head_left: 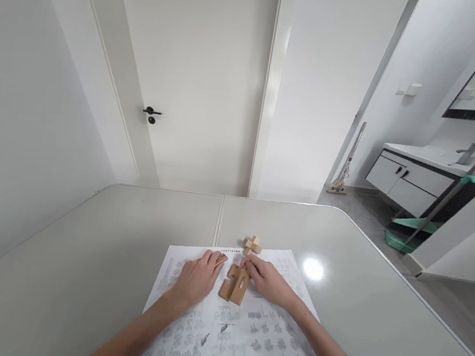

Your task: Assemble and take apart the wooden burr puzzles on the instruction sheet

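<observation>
My left hand (pixel 197 276) is closed around a small wooden puzzle piece (pixel 221 259), whose end sticks out past the fingertips. To its right, my right hand (pixel 264 277) pinches the top of a flat wooden puzzle piece with a slot (pixel 240 287). That piece lies against a notched wooden piece (pixel 226 287), partly overlapping it. Just beyond my right fingers, a cross-shaped wooden piece (pixel 253 245) sits at the paper's far edge. Both hands rest over a printed instruction sheet (pixel 233 346) with rows of small grey drawings.
The pale table (pixel 117 255) has a seam across it and a rounded far right corner. Behind it stands a door (pixel 199 76) with a black handle (pixel 152 111). Off to the right are a washbasin cabinet (pixel 413 176), a mop (pixel 347 165) and a green dustpan (pixel 399 242).
</observation>
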`<state>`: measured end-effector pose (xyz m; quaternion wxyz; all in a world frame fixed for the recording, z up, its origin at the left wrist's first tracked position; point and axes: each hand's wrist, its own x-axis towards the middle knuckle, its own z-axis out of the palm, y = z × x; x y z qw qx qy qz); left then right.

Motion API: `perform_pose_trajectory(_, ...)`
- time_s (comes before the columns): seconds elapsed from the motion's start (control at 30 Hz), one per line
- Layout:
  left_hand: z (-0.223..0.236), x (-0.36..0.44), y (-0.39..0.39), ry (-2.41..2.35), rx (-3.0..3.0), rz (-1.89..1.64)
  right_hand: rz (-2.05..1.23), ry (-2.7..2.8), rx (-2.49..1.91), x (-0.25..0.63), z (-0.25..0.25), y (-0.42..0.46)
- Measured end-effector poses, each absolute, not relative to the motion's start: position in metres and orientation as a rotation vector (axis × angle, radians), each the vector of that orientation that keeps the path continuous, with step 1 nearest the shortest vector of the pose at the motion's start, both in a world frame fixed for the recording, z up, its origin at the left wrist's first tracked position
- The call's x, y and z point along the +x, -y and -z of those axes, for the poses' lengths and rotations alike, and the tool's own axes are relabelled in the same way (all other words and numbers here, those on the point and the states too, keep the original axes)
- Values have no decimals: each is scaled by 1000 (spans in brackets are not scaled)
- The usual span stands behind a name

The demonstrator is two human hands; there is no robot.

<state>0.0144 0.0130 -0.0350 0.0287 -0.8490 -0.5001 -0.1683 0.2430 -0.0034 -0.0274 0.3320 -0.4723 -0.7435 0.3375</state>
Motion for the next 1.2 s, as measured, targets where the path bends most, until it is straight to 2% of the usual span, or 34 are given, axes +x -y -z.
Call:
perform_pose_trajectory(0.3, 33, 15, -13, 1515, -2643, 477, -667, 2040, -1412, 240, 44, -1)
perform_pose_trajectory(0.5, 31, 15, -13, 1463, -2701, 635, -525, 2030, -1397, 233, 52, 2)
perform_pose_trajectory(0.67, 30, 14, -13, 1585, -2653, 523, -409, 1997, -1404, 225, 57, 5)
perform_pose_trajectory(0.97, 18, 19, -8, 1331, -2817, 903, -406, 1985, -1368, 222, 60, 6)
perform_pose_trajectory(1.2, 13, 22, 2, 1064, -3117, 800, -536, 1853, -1242, 221, 56, 5)
